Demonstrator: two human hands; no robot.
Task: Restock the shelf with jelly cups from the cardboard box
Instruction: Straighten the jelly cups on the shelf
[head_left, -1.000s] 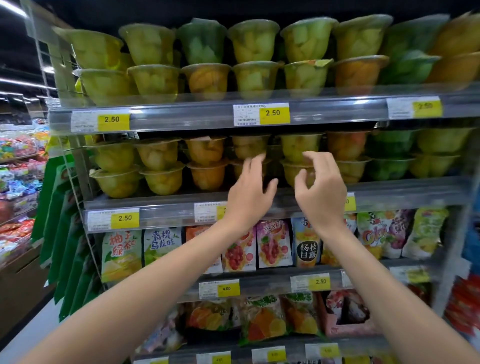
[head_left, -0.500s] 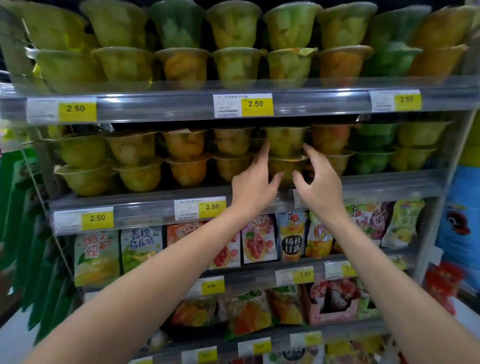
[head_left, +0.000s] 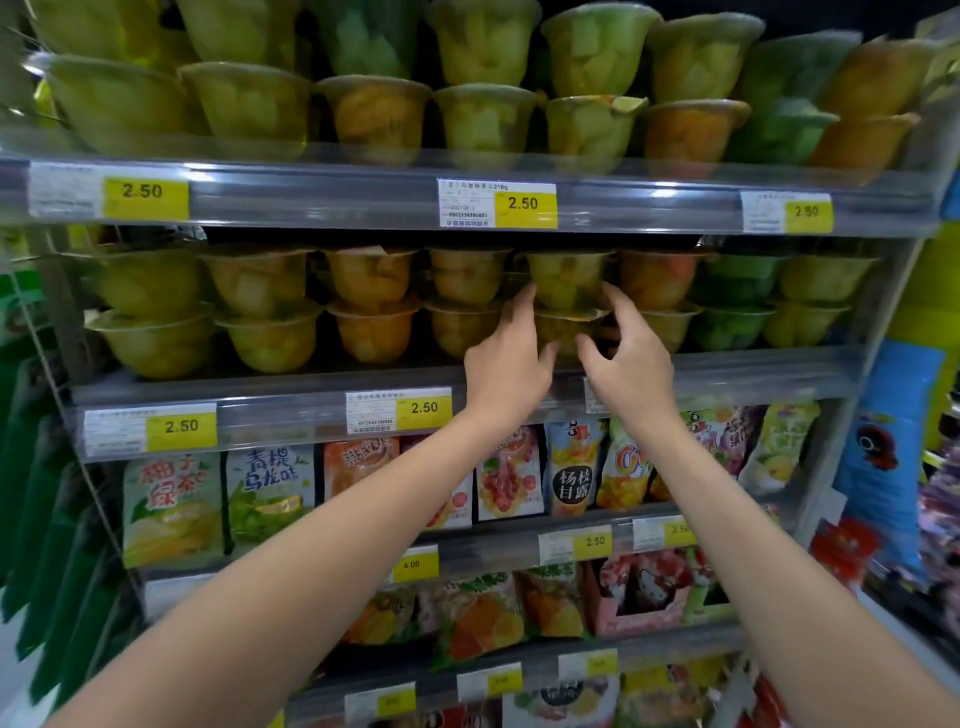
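Yellow-green jelly cups (head_left: 567, 278) stand two high near the middle of the second shelf (head_left: 260, 395), and the left hand (head_left: 506, 364) and right hand (head_left: 626, 366) flank that stack, fingers (head_left: 524, 304) loosely spread and touching its sides rather than closed round it. Either side of the stack the row looks full, as does the upper shelf (head_left: 311, 196) above it, so restocking here seems nearly done; the cardboard box is out of view, so what remains cannot be told.

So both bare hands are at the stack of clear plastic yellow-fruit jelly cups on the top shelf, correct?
Wrong shelf: the head view shows the left hand and right hand at the stack of clear plastic yellow-fruit jelly cups on the second shelf down.
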